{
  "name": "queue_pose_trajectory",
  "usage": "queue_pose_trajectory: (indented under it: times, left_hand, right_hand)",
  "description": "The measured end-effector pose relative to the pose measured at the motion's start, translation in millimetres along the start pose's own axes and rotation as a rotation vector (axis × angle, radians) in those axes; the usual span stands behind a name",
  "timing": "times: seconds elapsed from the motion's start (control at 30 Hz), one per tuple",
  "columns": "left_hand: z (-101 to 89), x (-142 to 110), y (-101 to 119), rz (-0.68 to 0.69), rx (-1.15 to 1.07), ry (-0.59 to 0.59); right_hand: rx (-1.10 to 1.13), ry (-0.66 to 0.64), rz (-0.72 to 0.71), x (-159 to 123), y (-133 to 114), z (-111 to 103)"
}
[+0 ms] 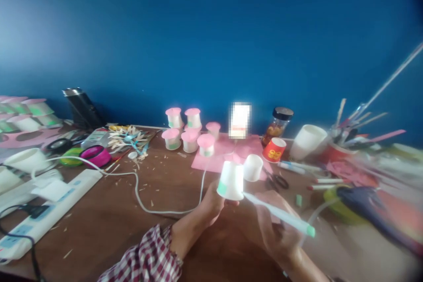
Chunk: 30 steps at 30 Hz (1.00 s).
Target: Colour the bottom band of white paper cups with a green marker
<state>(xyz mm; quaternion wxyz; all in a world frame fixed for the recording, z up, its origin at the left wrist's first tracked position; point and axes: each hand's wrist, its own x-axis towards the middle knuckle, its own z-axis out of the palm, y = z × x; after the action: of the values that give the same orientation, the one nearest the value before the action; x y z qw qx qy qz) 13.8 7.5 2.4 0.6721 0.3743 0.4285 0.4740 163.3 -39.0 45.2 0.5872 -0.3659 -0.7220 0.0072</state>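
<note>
My left hand (206,211) is closed on a small white paper cup (230,180), held upside down above the brown table (109,216). My right hand (276,229) grips a white marker with a green cap (280,215), its tip touching the cup's lower side. A second white cup (253,167) lies just behind, on a pink sheet (231,152). The picture is blurred by motion.
Several pink-topped white cups (190,134) stand at the back centre. A red cup (274,149), a jar (277,125), scissors (276,179) and pens (325,180) lie right. A white power strip (42,216) and cable (139,194) cross the left. A glue gun (370,209) lies right.
</note>
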Motion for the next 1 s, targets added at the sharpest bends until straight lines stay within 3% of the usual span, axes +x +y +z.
queue_pose_trajectory:
  times: [0.23, 0.53, 1.0]
  left_hand:
    - [-6.3, 0.4, -6.0, 0.052, 0.025, 0.009]
    - [-7.7, 1.9, -5.6, 0.075, 0.062, 0.014]
    - [-3.0, 0.1, -0.7, 0.069, 0.096, 0.031]
  right_hand:
    - [-0.005, -0.047, -0.005, -4.5, -5.8, 5.0]
    - [0.004, -0.199, -0.057, -5.0, -3.3, 4.6]
    - [-0.016, -0.193, -0.050, -4.5, -2.7, 5.4]
